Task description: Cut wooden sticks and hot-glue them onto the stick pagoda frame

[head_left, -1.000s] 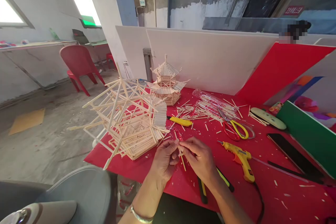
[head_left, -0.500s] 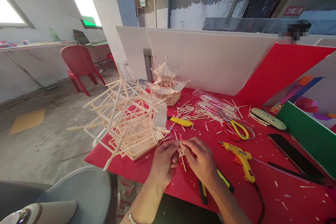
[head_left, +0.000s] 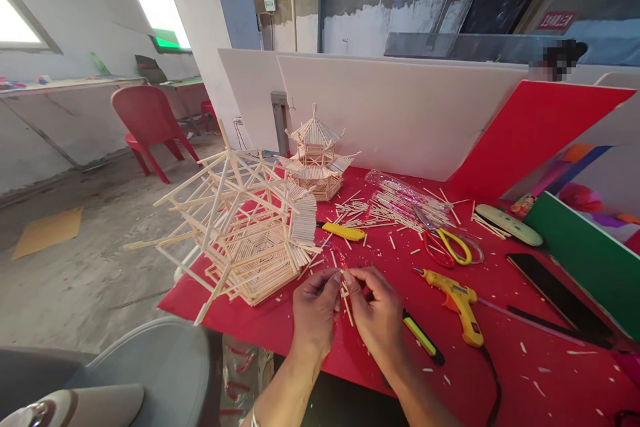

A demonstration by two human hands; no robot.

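Note:
My left hand [head_left: 314,310] and my right hand [head_left: 376,312] meet over the red tabletop [head_left: 500,360], fingertips pinched together on thin wooden sticks [head_left: 346,299]. Both hands are closed on these sticks. Just left of them lies a large tilted roof frame of wooden sticks [head_left: 245,227]. Behind it stands a small finished stick pavilion [head_left: 316,153]. A yellow-and-black utility knife [head_left: 423,340] lies right beside my right hand.
A yellow glue gun [head_left: 457,300] with its cord lies right of my hands. Red-and-yellow scissors [head_left: 445,243], a yellow cutter [head_left: 343,231], a bag of sticks [head_left: 405,197] and loose offcuts lie farther back. A black phone [head_left: 555,293], white boards and a red chair [head_left: 145,123] surround the table.
Both hands stay pinched on the sticks and have shifted slightly. The view has shifted a little, and the yellow-and-black knife now shows more fully beside my right hand.

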